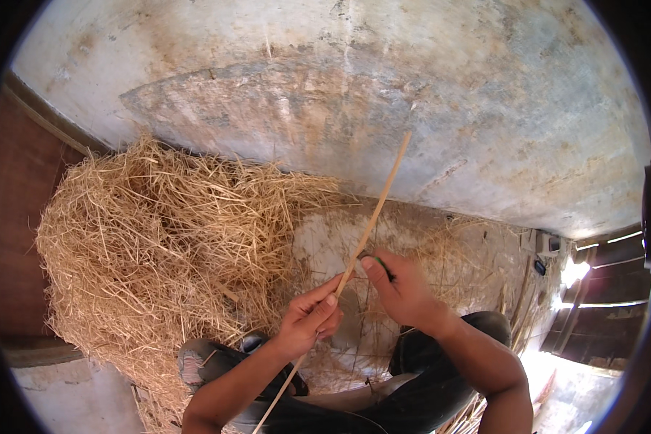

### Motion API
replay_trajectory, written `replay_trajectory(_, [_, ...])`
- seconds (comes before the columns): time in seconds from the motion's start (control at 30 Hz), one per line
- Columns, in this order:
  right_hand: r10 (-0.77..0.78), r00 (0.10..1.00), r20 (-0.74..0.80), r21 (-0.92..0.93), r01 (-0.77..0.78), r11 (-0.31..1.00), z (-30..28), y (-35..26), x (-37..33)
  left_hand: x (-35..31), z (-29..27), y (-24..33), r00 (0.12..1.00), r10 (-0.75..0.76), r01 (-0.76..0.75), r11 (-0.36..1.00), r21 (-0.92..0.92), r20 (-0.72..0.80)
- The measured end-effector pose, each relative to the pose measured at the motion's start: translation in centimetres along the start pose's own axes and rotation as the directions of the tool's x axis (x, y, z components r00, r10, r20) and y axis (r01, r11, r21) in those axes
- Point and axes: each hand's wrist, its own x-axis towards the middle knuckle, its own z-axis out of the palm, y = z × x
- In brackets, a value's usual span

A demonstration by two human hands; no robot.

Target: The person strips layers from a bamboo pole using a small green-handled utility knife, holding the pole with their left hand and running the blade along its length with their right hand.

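Note:
A long, thin, pale bamboo strip (383, 194) slants across the middle, from my lap up toward the wall. My left hand (309, 320) is closed round its lower part, thumb on top. Just above, my right hand (405, 289) grips a small knife (362, 254) that has a dark blade and some green on its handle. Most of the knife is hidden in the fist. Its blade and my right thumb lie against the strip. The strip's upper end stands free in front of the wall.
A large heap of straw (159, 239) fills the left side. Ahead rises a stained plaster wall (427, 79). Loose straw and shavings lie on the floor (441, 242). Thin sticks (464, 418) lie beside my right leg, and a small black object (539, 267) is near the right-hand corner.

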Motion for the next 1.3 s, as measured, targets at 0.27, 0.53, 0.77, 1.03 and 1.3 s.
replay_trajectory(0.27, [0.018, 0.994, -0.110, 0.173, 0.001, 0.985, -0.1, -0.9, -1.2, -1.0, 1.5, 0.3, 1.000, -0.014, 0.014, 0.999, 0.040, 0.011])
replay_trajectory(0.53, [0.096, 0.992, -0.084, 0.230, -0.074, 0.970, -0.2, -1.8, -2.8, -2.7, 1.9, -0.2, 0.999, -0.044, 0.041, 0.989, 0.143, 0.015])
replay_trajectory(0.77, [0.134, 0.977, -0.163, 0.315, -0.077, 0.946, -0.9, -1.1, -3.3, -3.6, 2.5, -1.1, 0.997, -0.069, 0.051, 0.939, 0.341, 0.043])
replay_trajectory(1.03, [0.202, 0.852, -0.483, 0.478, 0.064, 0.876, -5.8, 0.1, -3.0, -5.1, 3.9, -1.9, 0.990, -0.094, 0.039, 0.899, 0.436, 0.106])
replay_trajectory(1.3, [0.250, 0.655, -0.713, 0.585, 0.360, 0.727, -11.0, -1.3, -5.3, -7.6, 4.8, -2.6, 0.982, -0.076, -0.015, 0.882, 0.472, 0.174])
